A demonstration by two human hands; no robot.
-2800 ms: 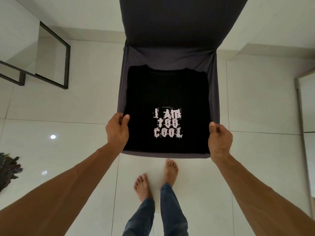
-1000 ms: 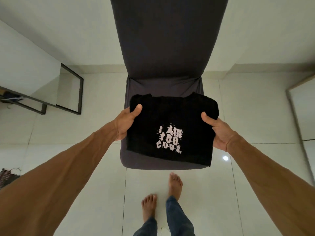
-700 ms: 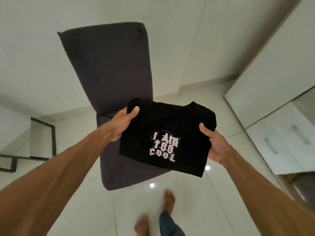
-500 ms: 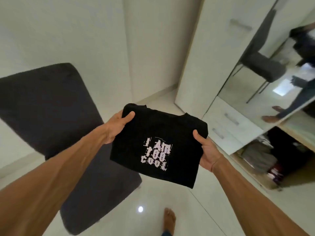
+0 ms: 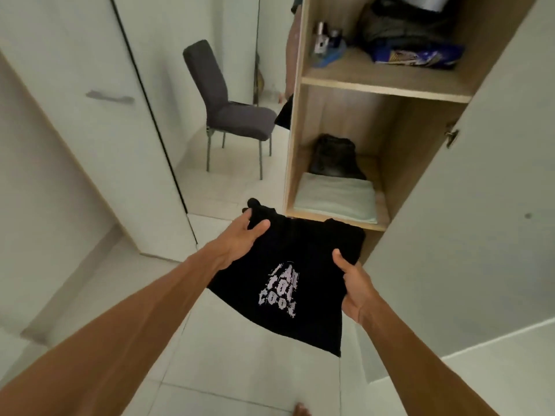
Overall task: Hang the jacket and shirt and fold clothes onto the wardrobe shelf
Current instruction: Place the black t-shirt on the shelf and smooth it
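Note:
I hold a folded black T-shirt [image 5: 303, 259] with pale lettering flat in the air, just in front of the open wardrobe. My left hand [image 5: 240, 235] grips its far left edge, thumb on top. My right hand [image 5: 353, 283] grips its right edge. The lower wardrobe shelf [image 5: 339, 219] lies right beyond the shirt and carries a folded pale green cloth [image 5: 336, 198] with a dark folded garment [image 5: 335, 159] behind it.
The upper shelf [image 5: 384, 85] holds dark clothes, a blue packet and small bottles. An open white wardrobe door [image 5: 468, 205] stands at the right. A mirror door at the left reflects the grey chair [image 5: 231, 112]. White tiled floor lies below.
I lifted the folded T-shirt off the grey chair, turned right and carried it to the open wardrobe. Both hands keep the same hold on it.

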